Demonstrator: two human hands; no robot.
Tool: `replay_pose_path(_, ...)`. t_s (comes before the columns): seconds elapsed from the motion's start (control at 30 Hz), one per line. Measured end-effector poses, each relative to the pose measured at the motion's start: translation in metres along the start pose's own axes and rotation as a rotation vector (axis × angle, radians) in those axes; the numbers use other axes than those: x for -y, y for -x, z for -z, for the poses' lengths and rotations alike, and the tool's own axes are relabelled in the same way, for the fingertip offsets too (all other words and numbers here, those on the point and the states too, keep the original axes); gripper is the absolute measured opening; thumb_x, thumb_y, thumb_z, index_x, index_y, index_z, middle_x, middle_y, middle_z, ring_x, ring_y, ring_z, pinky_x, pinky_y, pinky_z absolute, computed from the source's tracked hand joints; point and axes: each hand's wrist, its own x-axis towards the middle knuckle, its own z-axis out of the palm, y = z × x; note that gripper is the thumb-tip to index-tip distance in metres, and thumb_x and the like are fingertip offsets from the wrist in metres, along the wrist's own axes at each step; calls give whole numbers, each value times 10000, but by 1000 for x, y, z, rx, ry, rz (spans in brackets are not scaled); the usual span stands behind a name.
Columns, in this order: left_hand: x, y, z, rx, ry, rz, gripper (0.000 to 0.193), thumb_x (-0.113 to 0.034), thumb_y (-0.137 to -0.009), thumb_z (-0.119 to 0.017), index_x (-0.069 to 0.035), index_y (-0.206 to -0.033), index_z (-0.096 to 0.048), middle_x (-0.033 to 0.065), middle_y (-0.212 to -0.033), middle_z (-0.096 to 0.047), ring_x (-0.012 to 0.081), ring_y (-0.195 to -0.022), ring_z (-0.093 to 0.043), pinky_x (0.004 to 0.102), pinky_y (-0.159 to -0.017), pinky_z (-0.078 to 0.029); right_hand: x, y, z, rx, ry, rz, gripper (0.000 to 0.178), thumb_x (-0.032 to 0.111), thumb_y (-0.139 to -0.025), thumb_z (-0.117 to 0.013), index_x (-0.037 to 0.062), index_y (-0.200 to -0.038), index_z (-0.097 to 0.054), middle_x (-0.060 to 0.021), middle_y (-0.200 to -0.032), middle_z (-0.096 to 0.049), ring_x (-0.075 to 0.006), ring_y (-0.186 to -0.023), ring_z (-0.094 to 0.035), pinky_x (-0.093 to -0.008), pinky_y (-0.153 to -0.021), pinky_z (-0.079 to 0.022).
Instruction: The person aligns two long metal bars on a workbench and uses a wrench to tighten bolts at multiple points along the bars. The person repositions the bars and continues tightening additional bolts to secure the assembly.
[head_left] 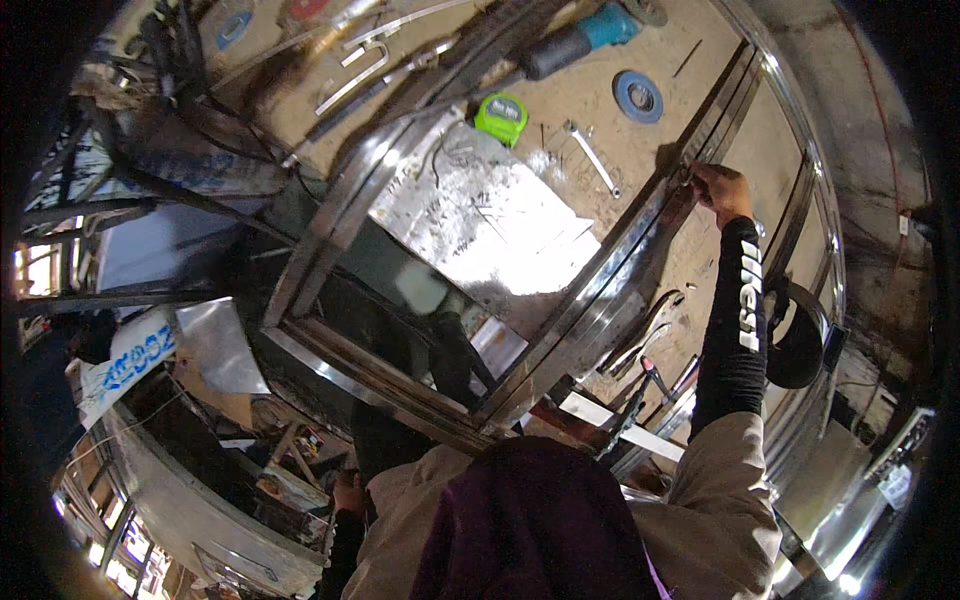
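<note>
Right hand: at 2 o'clock from the middle of the view, the right hand (722,192) reaches over the frame's right rail, its black sleeve (735,320) coming up from 4 o'clock.
Right fingers: bent and bunched together at the rail; whether they pinch a small piece there cannot be told.
Left hand: low at 7 o'clock, the left hand (348,492) is beside the tan shirt (395,530), small and dim; whether its fingers are spread or pressed together cannot be told.
Frame: the metal frame (596,302) lies slanted across the middle, one corner at 9 o'clock, another at 6, its right rail running up toward 1.
Sheet: a bright metal sheet (490,215) lies at 12 o'clock, within the frame's outline.
Tape measure: the green tape measure (501,118) is at 12 o'clock, just beyond the sheet.
Wrench: at 1 o'clock on the bench (570,110), the wrench (594,160) lies between the tape measure and the right hand.
Disc: the blue disc (638,96) lies flat at 1 o'clock, farther out than the wrench.
Grinder: the teal grinder (600,28) lies between 12 and 1 o'clock, near the disc.
</note>
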Motion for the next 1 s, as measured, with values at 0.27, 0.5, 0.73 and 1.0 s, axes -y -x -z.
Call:
replay_pose_path(0.27, 24, -26, -41, 32, -82, -53, 384, -207, -984, -628, -27, -1322, -658, 185, -1300, -694, 339, -1177, -671, 461, -999, -522, 7, 3, 10, 15, 82, 1, 215, 273, -941, -748, 57, -934, -754, -28, -822, -711, -122, -684, -647, -276, -597, -515)
replay_pose_path(0.5, -8, -28, -33, -25, 197, 116, 326, -133, -982, -620, 13, -1268, -676, 206, -1234, -722, 338, -1160, -692, 431, -989, -530, 20, 2, 7, -29, 146, -6, 229, 252, -946, -761, 25, -970, -745, -45, -832, -709, -141, -695, -655, -298, -658, -572)
replay_pose_path(0.73, -31, -21, -24, -71, 270, 213, 312, -148, -991, -640, 7, -1258, -686, 203, -1249, -717, 343, -1191, -679, 429, -1018, -517, 16, 2, -4, -56, 82, -18, 228, 228, -955, -749, 17, -1040, -756, -55, -879, -723, -154, -719, -670, -304, -680, -590)
replay_pose_path(1.0, -22, -24, -22, -20, 141, 230, 339, -117, -968, -632, 34, -1268, -673, 210, -1264, -713, 349, -1210, -671, 433, -1040, -509, 22, 6, -7, -85, 82, -53, 251, 211, -943, -766, 4, -1084, -750, -59, -907, -727, -155, -749, -684, -294, -694, -610)
